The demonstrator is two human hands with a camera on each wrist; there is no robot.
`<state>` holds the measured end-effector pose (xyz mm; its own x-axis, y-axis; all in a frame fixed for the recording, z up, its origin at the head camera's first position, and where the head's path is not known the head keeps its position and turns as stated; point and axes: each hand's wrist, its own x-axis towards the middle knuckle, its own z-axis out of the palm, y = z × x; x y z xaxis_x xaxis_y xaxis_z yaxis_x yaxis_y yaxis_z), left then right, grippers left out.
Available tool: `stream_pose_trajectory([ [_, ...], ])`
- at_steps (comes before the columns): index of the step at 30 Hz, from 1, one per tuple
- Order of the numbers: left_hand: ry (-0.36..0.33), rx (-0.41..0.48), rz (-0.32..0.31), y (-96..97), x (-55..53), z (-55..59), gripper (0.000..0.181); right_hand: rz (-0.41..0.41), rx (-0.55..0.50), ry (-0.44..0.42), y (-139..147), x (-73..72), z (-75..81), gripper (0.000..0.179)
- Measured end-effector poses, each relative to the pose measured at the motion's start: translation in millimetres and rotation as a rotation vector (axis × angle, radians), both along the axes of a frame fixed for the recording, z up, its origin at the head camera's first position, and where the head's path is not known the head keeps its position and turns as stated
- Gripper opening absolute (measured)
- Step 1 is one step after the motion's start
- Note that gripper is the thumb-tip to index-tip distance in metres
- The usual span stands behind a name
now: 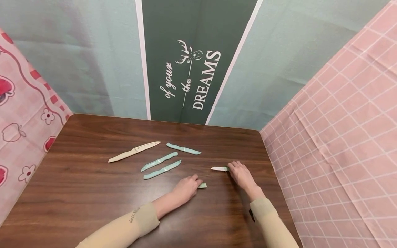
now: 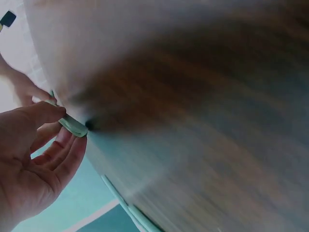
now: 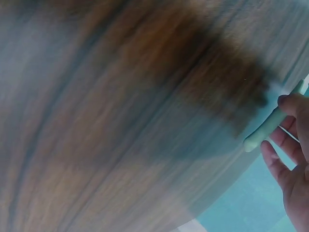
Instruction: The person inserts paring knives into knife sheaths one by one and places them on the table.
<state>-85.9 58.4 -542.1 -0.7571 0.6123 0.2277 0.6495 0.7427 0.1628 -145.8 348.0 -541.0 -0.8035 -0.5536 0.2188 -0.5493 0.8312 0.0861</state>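
Observation:
My right hand (image 1: 243,175) grips a small knife (image 1: 219,168) by its pale green handle, and the bare white blade points left in the head view. In the right wrist view, the thumb and fingers pinch that handle (image 3: 264,131), whose rounded end sticks out. To the left, my left hand (image 1: 185,189) holds a short, flat green blade cover (image 1: 202,185) between thumb and fingertips. The left wrist view shows the end of this cover (image 2: 74,126) past the thumb; the fingers hide the rest. Knife and cover are apart, both over the brown wooden table (image 1: 223,213).
Three light blue knives lie further left: one at the back (image 1: 183,148), one in the middle (image 1: 159,162) and one in front (image 1: 162,169). A longer cream knife (image 1: 134,152) lies left of them. Cloth walls surround the table's back and sides, with pink grid cloth (image 1: 341,137) at right.

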Motion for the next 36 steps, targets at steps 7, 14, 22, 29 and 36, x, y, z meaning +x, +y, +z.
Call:
stream_pose_trajectory([
  [7, -0.015, 0.074, -0.025, -27.8, -11.7, 4.0, 0.023, -0.015, -0.054, -0.001, -5.5, -4.7, 1.5, 0.026],
  [14, -0.052, 0.213, -0.114, -52.8, -21.6, 9.6, 0.019, -0.022, -0.169, -0.073, -13.5, -6.0, 7.6, 0.028],
  [22, -0.069, 0.265, -0.062, -73.9, -30.3, 18.3, 0.025, -0.053, -0.311, -0.122, -35.8, -9.6, 18.6, 0.021],
  [29, -0.093, 0.297, -0.003, -88.7, -31.4, 21.0, 0.028, -0.13, -0.336, -0.245, -53.9, -5.1, 27.9, 0.015],
  [36, -0.062, 0.312, 0.058, -107.7, -40.0, 31.6, 0.029, -0.152, -0.362, -0.31, -64.3, -3.1, 38.3, 0.011],
])
